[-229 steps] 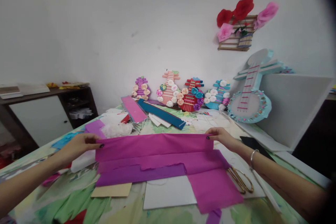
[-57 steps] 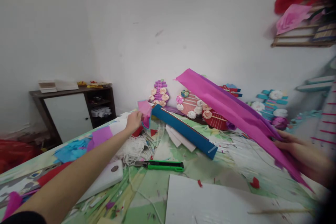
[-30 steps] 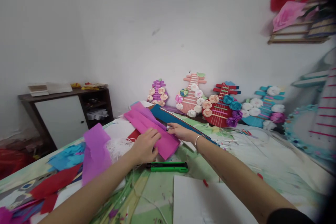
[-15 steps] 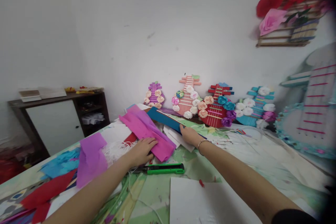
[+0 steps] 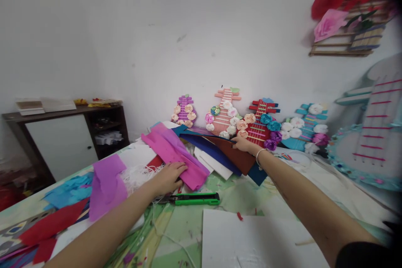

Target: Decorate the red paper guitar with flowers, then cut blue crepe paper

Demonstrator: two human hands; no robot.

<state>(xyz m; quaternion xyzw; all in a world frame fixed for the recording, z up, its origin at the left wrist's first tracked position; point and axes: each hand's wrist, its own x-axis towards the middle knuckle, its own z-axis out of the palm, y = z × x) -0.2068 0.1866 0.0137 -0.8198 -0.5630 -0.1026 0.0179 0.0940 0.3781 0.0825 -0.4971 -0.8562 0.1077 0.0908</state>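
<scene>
The left hand is lying loosely open on the magenta crepe paper, its weight steadying the sheet beside the white string. The right hand is apparently pinching the brown sheet by its upper edge, fingers closed, holding it apart from the blue sheet before the red model lute.

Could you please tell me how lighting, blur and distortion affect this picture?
Head view: soft light, brightest mid-way across the plain white wall; faint shadow on the flat white board; black blur along the right edge; apparent wide-angle stretching towards the sides.
</scene>
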